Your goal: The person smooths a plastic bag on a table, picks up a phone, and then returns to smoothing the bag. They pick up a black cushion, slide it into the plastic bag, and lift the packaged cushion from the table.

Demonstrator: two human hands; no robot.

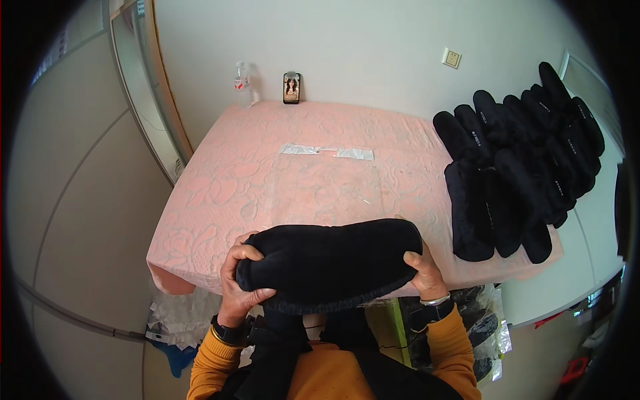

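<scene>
Between my two hands is a black, soft, padded fabric piece (pixel 330 263), long and rounded, with a gathered lower edge. It is held level over the near edge of the table. My left hand (pixel 241 277) grips its left end, the thumb on the near side. At the other end, my right hand (pixel 425 270) is closed round it with the thumb on top and the other fingers mostly hidden behind. Just beyond the piece, a clear plastic bag (pixel 327 190) lies flat, its white handle strip (pixel 355 154) with a cut-out slot at the far end.
The table wears a pink patterned cover (pixel 213 180). Many similar black padded pieces (pixel 507 180) are heaped at its right. Against the far wall stand a plastic bottle (pixel 241 83) and a propped phone (pixel 291 88). Clear plastic packaging (pixel 177 317) sits below the table's left edge.
</scene>
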